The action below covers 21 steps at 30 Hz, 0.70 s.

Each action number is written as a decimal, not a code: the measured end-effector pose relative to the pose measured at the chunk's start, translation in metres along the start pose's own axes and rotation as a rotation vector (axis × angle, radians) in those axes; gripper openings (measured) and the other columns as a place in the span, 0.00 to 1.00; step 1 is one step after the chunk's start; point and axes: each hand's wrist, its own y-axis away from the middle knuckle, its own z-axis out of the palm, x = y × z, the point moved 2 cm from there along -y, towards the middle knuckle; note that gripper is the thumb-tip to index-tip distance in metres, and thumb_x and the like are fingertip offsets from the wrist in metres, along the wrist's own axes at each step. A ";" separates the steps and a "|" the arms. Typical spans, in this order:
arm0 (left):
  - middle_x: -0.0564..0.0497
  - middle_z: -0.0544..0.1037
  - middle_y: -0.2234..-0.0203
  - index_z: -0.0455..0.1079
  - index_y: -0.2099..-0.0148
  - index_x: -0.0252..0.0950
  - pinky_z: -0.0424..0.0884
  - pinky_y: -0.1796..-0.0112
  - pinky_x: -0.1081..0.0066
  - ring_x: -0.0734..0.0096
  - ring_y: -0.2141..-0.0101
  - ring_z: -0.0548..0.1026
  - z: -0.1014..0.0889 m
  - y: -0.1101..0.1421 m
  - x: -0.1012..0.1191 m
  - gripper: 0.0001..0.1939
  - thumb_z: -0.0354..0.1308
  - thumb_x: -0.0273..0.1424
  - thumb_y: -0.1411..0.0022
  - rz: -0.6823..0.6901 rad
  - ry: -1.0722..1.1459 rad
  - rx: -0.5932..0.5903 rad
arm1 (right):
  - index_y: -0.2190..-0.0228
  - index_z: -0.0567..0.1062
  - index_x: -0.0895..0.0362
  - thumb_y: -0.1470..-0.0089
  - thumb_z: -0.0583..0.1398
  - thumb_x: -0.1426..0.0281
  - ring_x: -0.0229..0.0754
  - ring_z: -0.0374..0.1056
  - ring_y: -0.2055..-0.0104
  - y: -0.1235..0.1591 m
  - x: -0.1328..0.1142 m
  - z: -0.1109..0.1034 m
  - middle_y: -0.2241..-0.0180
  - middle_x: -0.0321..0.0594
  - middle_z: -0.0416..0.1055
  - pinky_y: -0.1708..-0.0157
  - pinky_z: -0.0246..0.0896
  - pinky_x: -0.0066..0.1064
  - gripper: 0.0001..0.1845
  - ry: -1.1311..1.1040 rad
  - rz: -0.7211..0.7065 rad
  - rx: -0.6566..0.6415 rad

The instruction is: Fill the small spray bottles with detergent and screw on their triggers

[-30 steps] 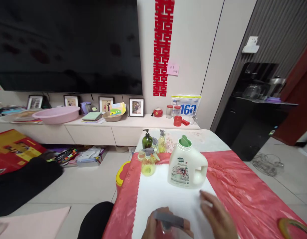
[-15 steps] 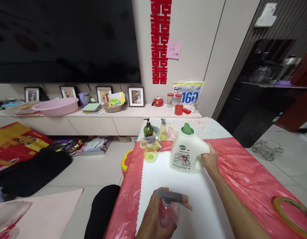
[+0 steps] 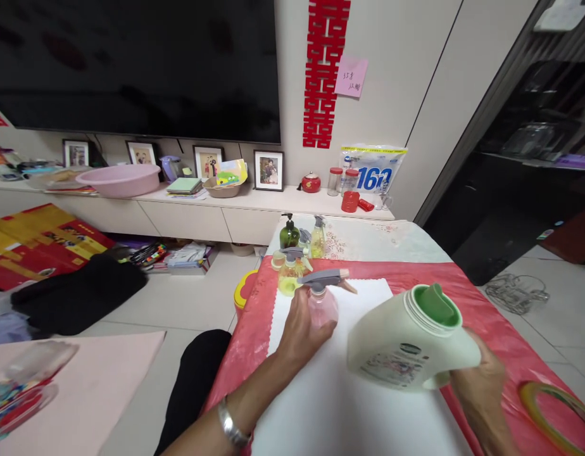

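Observation:
My left hand (image 3: pixel 299 320) is wrapped round a pink spray bottle (image 3: pixel 323 308) with a grey trigger head, over the far part of the white sheet. My right hand (image 3: pixel 482 373) grips the handle of a large pale detergent jug (image 3: pixel 397 342). The jug has no cap on; its green spout (image 3: pixel 437 307) shows in the mouth. It leans slightly, nearer to me than the spray bottle and apart from it. Just beyond my left hand stands a yellow spray bottle (image 3: pixel 289 278), partly covered by the pink one's head.
A green pump bottle (image 3: pixel 289 234) and another spray bottle (image 3: pixel 318 239) stand at the table's far left corner. A roll of tape (image 3: pixel 558 415) lies at the right on the red cloth (image 3: pixel 416 275). Behind is a low cabinet (image 3: pixel 178 215) with jars and frames.
My left hand has carried the pink spray bottle away from me toward the yellow one. My right hand has brought the jug nearer and to the right.

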 end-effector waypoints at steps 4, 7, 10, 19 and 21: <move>0.42 0.71 0.52 0.59 0.46 0.38 0.69 0.46 0.53 0.50 0.47 0.71 0.044 -0.030 -0.004 0.31 0.64 0.28 0.53 0.055 0.020 -0.042 | 0.68 0.77 0.62 0.68 0.64 0.58 0.40 0.63 0.72 0.005 0.009 -0.001 0.73 0.39 0.70 0.73 0.58 0.27 0.25 0.009 -0.039 0.010; 0.41 0.69 0.50 0.57 0.44 0.37 0.65 0.42 0.50 0.47 0.44 0.69 0.070 -0.052 -0.014 0.35 0.65 0.26 0.54 0.062 -0.012 0.000 | 0.67 0.76 0.62 0.65 0.63 0.60 0.38 0.61 0.73 0.004 0.008 0.002 0.75 0.37 0.69 0.74 0.56 0.25 0.23 0.004 -0.061 0.010; 0.39 0.68 0.47 0.55 0.43 0.35 0.61 0.39 0.49 0.46 0.41 0.67 0.087 -0.067 -0.029 0.37 0.65 0.26 0.54 0.058 -0.022 0.019 | 0.68 0.76 0.62 0.64 0.62 0.60 0.38 0.61 0.73 0.005 0.005 0.003 0.75 0.37 0.68 0.74 0.56 0.25 0.21 -0.014 -0.075 0.019; 0.35 0.66 0.43 0.52 0.38 0.33 0.61 0.39 0.47 0.43 0.39 0.64 0.101 -0.064 -0.062 0.42 0.67 0.30 0.52 -0.037 -0.014 0.076 | 0.68 0.76 0.62 0.66 0.63 0.61 0.39 0.63 0.72 0.006 0.006 0.004 0.74 0.38 0.70 0.73 0.59 0.25 0.22 -0.059 -0.056 0.016; 0.37 0.66 0.44 0.52 0.38 0.35 0.61 0.39 0.49 0.45 0.39 0.65 0.100 -0.063 -0.063 0.42 0.67 0.31 0.52 -0.037 -0.005 0.083 | 0.69 0.76 0.62 0.66 0.63 0.60 0.39 0.63 0.73 0.006 0.007 0.004 0.74 0.38 0.70 0.73 0.60 0.25 0.22 -0.057 -0.060 0.016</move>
